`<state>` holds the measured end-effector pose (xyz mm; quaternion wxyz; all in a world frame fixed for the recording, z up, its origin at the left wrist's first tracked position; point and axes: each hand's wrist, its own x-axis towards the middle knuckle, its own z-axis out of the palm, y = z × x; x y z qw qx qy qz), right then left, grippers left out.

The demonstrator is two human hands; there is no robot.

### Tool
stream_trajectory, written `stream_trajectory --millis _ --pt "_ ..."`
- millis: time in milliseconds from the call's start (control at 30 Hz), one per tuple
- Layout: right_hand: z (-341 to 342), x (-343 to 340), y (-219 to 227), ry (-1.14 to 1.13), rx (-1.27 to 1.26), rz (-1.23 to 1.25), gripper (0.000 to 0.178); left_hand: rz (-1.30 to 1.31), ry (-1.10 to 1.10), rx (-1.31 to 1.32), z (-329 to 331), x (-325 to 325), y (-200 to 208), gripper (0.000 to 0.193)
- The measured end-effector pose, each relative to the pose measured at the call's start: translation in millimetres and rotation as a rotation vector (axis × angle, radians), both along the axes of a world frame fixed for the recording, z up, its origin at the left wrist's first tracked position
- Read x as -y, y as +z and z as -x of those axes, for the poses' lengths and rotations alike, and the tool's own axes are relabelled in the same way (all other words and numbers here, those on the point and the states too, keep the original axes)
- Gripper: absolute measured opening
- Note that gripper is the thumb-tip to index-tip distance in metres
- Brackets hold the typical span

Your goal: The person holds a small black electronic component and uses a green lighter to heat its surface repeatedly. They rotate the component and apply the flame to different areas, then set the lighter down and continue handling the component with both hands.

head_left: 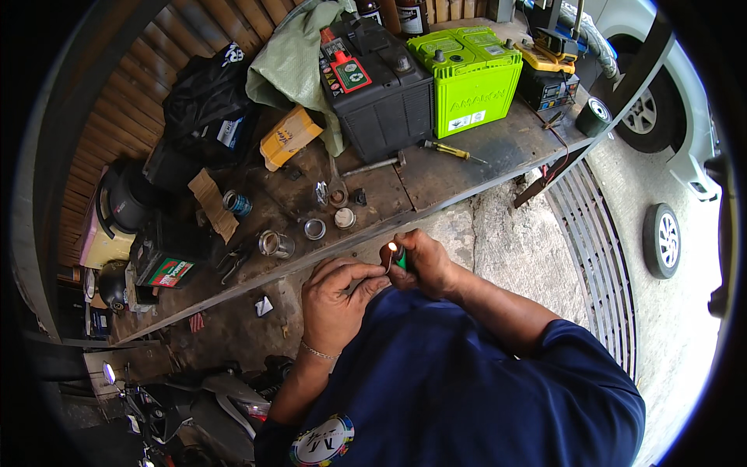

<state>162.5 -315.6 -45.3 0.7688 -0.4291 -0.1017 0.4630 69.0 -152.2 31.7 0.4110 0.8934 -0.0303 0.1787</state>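
In front of my chest, my right hand [428, 266] is closed around a green lighter [401, 258], and a small flame [393, 247] burns at its top. My left hand [336, 302], wearing a thin bracelet at the wrist, pinches a thin, pale strand like a wire [389, 266] between thumb and forefinger. The strand's upper end is close by the flame; whether they touch is too small to tell. Both hands are just off the near edge of a worn wooden workbench [459, 183]. The bench's nearest items are an open metal tin [276, 244] and a small round container [345, 218].
On the bench stand a black car battery [381, 93], a bright green battery [475, 82], a hammer [377, 165], a yellow screwdriver [455, 152] and an oil filter [594, 115]. A motorcycle [202, 401] is at lower left. A wheel [662, 240] and a parked vehicle [692, 93] are at right.
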Motion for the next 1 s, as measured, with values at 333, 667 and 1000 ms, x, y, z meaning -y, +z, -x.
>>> stream_trajectory --millis 333,667,1000 --pt "0 -1 4 0.049 -0.043 -0.060 0.048 0.001 0.006 0.002 1 1 1 0.020" --pt "-3 -1 -7 0.038 -0.002 -0.053 0.061 0.026 0.002 -0.001 1 1 2 0.020" --pt "-102 25 -43 -0.385 1.069 0.927 0.038 0.512 0.034 -0.213 0 -17 -38 0.016"
